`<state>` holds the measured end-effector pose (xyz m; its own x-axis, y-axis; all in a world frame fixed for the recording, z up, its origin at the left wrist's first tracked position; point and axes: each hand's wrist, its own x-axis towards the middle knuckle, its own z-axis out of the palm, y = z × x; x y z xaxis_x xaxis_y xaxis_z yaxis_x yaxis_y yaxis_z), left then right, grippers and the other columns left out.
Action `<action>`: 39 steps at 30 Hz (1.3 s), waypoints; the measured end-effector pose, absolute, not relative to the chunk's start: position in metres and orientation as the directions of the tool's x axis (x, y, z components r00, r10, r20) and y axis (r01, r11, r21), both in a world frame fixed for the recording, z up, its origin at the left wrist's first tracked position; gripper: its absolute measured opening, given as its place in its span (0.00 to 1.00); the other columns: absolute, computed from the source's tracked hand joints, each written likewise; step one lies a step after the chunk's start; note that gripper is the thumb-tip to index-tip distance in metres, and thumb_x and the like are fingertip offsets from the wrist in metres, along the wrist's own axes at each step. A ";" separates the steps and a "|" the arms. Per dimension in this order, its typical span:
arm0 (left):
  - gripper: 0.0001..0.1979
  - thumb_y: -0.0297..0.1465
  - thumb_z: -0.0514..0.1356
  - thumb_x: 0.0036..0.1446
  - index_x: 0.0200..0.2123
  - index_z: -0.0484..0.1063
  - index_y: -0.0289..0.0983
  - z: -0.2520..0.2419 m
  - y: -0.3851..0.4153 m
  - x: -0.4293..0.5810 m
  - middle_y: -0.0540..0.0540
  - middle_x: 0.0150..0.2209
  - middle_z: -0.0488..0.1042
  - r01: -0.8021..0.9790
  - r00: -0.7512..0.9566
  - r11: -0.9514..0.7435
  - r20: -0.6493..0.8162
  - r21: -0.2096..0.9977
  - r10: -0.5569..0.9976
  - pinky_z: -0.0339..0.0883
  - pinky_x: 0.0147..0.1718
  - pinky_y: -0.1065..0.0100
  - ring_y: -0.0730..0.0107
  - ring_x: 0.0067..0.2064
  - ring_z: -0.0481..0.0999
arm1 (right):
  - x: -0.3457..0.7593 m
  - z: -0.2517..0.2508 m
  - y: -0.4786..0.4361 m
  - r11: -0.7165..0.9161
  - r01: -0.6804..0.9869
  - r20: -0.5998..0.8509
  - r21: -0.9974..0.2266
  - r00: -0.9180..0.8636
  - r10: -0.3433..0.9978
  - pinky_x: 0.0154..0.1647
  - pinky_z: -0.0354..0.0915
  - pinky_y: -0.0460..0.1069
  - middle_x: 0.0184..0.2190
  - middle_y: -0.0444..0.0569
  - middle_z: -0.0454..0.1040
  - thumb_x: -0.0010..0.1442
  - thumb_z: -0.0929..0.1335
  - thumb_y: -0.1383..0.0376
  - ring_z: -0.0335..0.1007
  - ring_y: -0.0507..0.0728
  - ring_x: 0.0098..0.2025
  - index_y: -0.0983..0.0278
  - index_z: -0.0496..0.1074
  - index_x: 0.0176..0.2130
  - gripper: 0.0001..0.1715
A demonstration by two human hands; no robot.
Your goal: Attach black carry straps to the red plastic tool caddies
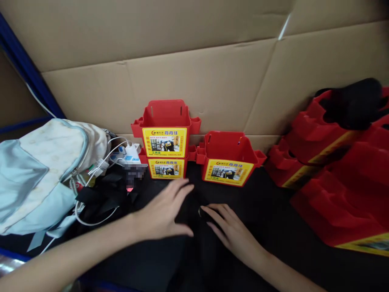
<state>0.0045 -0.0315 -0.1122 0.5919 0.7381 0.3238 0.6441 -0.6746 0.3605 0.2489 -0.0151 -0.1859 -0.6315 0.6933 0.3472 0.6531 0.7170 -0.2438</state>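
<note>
My left hand (159, 215) is open over the black surface, thumb and fingers spread, just in front of two stacked red tool boxes (166, 142). To its right, my right hand (232, 231) has its fingers bent and thumb drawn in around something black, with a small pale curved edge at the index fingertip. Dark on dark, that thing's shape is hard to make out. A single red tool box (229, 146) with a yellow label stands beyond the right hand.
On the right, more red boxes (343, 198) are stacked, with a black item (361, 99) on top. A pale blue and white backpack (54, 162), white cables (94, 223), a power strip (133, 154) and black straps (101, 194) lie left. A cardboard wall (194, 81) rises behind.
</note>
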 end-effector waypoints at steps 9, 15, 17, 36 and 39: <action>0.28 0.20 0.54 0.46 0.53 0.57 0.35 -0.160 -0.048 -0.021 0.40 0.49 0.67 0.616 0.270 -0.368 0.253 0.696 0.929 0.62 0.51 0.59 0.62 0.51 0.67 | 0.126 -0.167 -0.011 0.737 0.208 0.474 -0.643 -0.648 0.596 0.44 0.67 0.51 0.36 0.48 0.69 0.54 0.61 0.72 0.68 0.54 0.40 0.62 0.62 0.38 0.10; 0.16 0.20 0.50 0.46 0.40 0.68 0.34 -0.054 -0.055 -0.137 0.46 0.41 0.71 0.878 -0.054 -0.138 0.380 0.459 0.923 0.60 0.50 0.62 0.63 0.46 0.69 | 0.082 -0.130 -0.015 0.765 0.105 0.532 -0.635 -0.659 0.532 0.61 0.51 0.56 0.59 0.53 0.51 0.55 0.65 0.65 0.47 0.58 0.62 0.60 0.53 0.56 0.31; 0.16 0.22 0.48 0.51 0.43 0.66 0.32 -0.030 -0.057 -0.173 0.43 0.43 0.69 0.958 -0.190 0.053 0.484 0.283 0.854 0.60 0.49 0.58 0.57 0.47 0.68 | 0.072 -0.131 -0.018 0.708 0.191 0.432 -0.680 -0.676 0.597 0.62 0.49 0.59 0.62 0.54 0.45 0.54 0.66 0.64 0.43 0.61 0.63 0.59 0.48 0.60 0.38; 0.14 0.33 0.55 0.59 0.46 0.66 0.32 -0.143 -0.017 -0.164 0.41 0.44 0.69 0.974 -0.169 0.169 0.012 -0.152 0.986 0.69 0.40 0.59 0.65 0.43 0.71 | 0.052 -0.175 -0.039 0.742 0.578 0.220 -0.339 -0.718 0.660 0.50 0.57 0.66 0.57 0.63 0.56 0.56 0.65 0.62 0.53 0.71 0.57 0.57 0.54 0.60 0.33; 0.16 0.35 0.55 0.58 0.48 0.65 0.35 -0.145 0.003 -0.162 0.42 0.48 0.67 0.987 -0.154 0.155 0.024 -0.041 0.988 0.68 0.42 0.59 0.63 0.46 0.70 | 0.042 -0.182 -0.031 0.806 0.464 0.277 -0.366 -0.773 0.571 0.45 0.65 0.58 0.49 0.57 0.65 0.59 0.62 0.67 0.64 0.62 0.49 0.58 0.58 0.58 0.27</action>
<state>-0.1620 0.0035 -0.1452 -0.1540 0.9878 0.0241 0.9871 0.1549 -0.0415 0.0420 -0.0315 -0.1820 -0.7729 0.5709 0.2771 0.4645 0.8064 -0.3660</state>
